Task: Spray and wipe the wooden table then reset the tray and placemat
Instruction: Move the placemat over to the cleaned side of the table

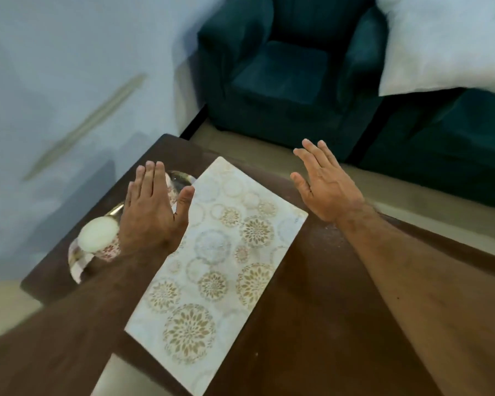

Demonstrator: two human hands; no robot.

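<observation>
1. While both forearms reach out over the wooden table [312, 310], the nearest task item is the placemat [212, 252], a pale rectangle with gold floral rings lying flat on the dark top. Its long axis runs diagonally, from the near-left corner up toward the far right.
2. Left hand [152, 207]: fingers straight and together, thumb out, grasping nothing. It hovers above the placemat's left long edge, partly over the tray. Whether it touches either cannot be told.
3. Tray [115, 208]: a shiny gold-rimmed dish just left of the placemat, largely hidden by the left hand and wrist. It carries floral cups [99, 237]; their number is unclear.
4. Right hand [326, 184]: flat and released, fingers extended, holding nothing, beyond the placemat's far right corner and apart from it.
5. Farther off stand a dark green armchair [283, 75] and a white cushion [446, 44].
6. Judgement: the left hand is nearer to both tray and placemat, so clearing them likely begins there. No spray bottle or cloth is in view.
</observation>
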